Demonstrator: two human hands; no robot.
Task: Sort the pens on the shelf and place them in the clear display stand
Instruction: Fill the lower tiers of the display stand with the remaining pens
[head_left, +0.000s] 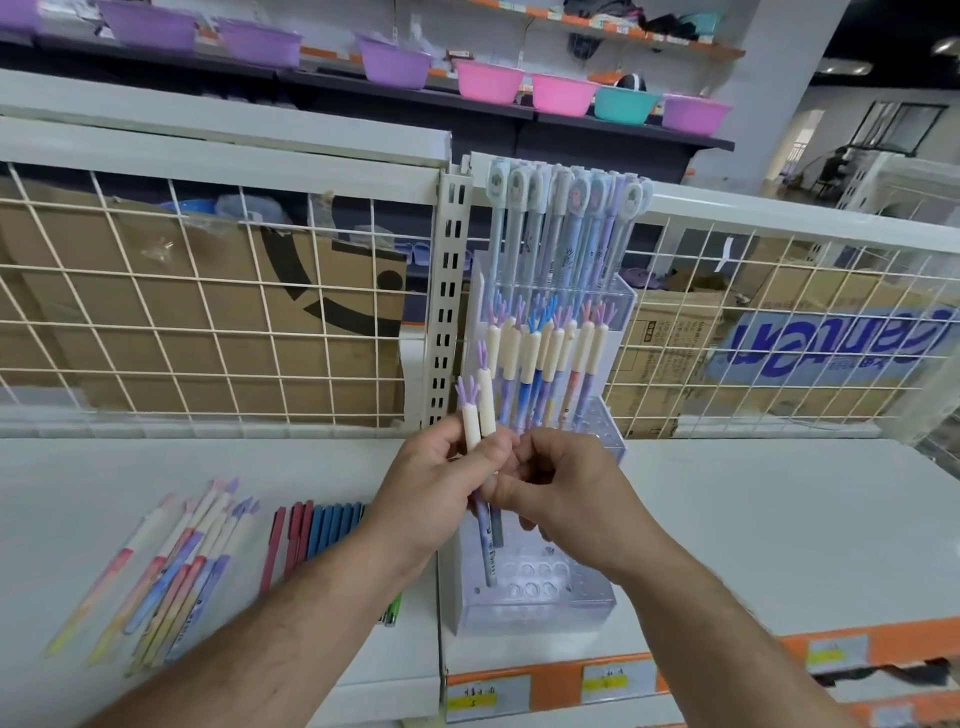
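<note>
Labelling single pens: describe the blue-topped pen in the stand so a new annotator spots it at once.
Start at the clear display stand in the middle of the shelf, against the wire grid. Its middle row holds cream-capped pens; the blue-pronged pen near that row's centre is the only one with bright blue prongs, its neighbours' being purple or pink.

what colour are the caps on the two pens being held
Cream-white, each topped with purple prongs, on the two held pens; the head view shows it.
</note>
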